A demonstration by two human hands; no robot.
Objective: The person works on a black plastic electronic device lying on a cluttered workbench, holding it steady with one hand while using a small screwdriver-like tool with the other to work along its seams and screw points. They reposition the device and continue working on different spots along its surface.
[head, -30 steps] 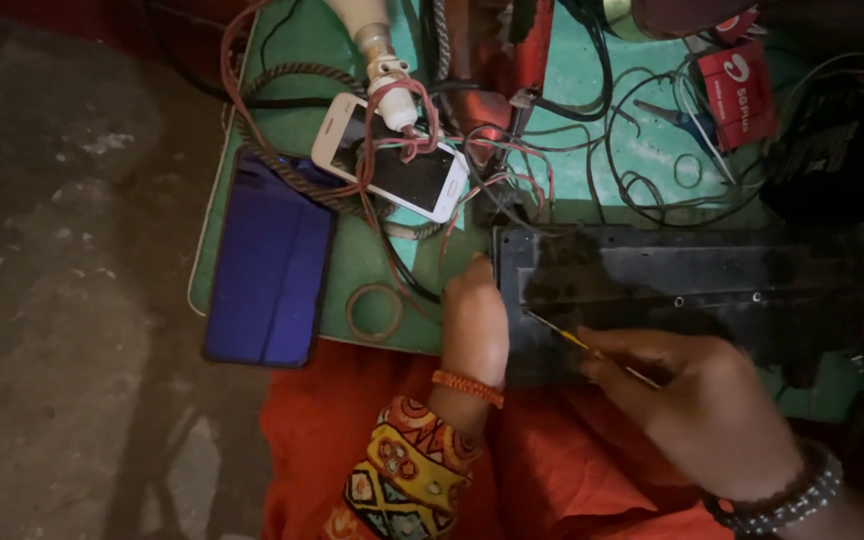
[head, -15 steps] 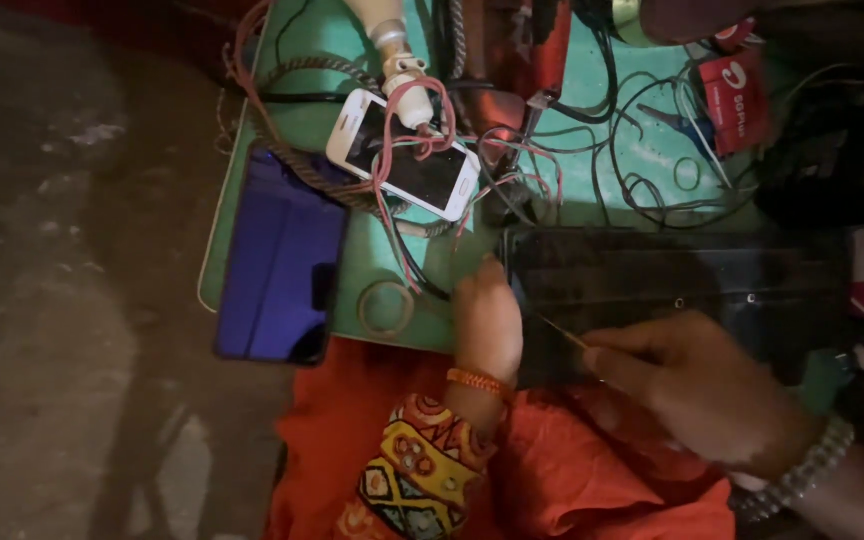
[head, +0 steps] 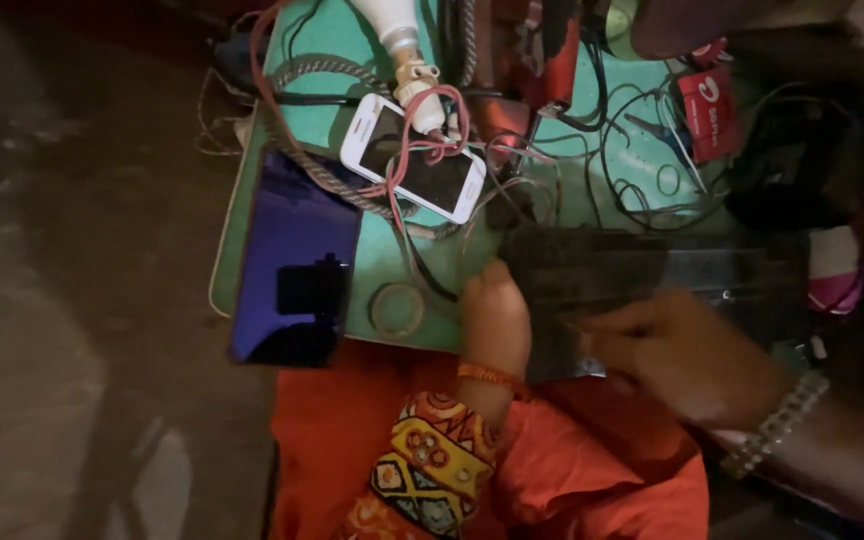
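A long, dark, flat device panel (head: 652, 280) lies across the green mat (head: 392, 260), pinned under the left hand (head: 497, 320) fingers; it looks stiff yet fragile, best held by its edges. Right hand (head: 687, 355) fingers curl over its near edge; what they pinch is too blurred to tell

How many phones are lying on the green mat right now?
2: a white phone tangled in wires near the mat's top, and a dark blue phone overhanging the green mat's left edge. Others may hide under cables.
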